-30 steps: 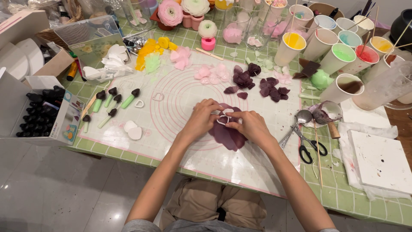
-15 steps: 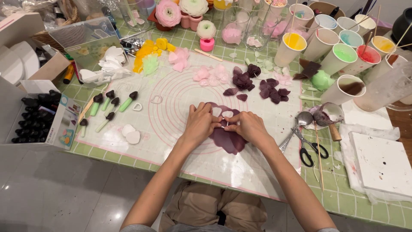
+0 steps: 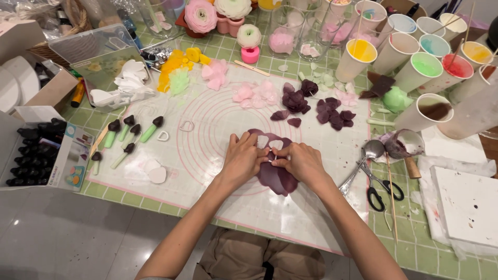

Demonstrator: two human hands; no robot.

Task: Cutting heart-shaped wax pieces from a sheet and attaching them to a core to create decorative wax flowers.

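Observation:
A flat sheet of dark purple paste (image 3: 277,176) lies on the white silicone mat (image 3: 218,119) with pink circles. Petal-shaped holes are cut out of its upper part. My left hand (image 3: 243,158) rests its fingers on the sheet's left edge. My right hand (image 3: 300,162) meets it from the right, and both sets of fingertips pinch a small white cutter (image 3: 273,155) pressed into the sheet. Finished purple petals (image 3: 311,103) lie farther up the mat.
Paper cups of coloured liquid (image 3: 410,57) stand at the back right. Scissors (image 3: 380,186), a spoon (image 3: 365,155) and a skewer (image 3: 391,197) lie right of the mat. Green stems with dark tips (image 3: 129,135) and a box of dark bottles (image 3: 36,150) sit at the left.
Both hands have stayed together on the purple sheet, working a little lower on it. More cut-out holes show above the fingers.

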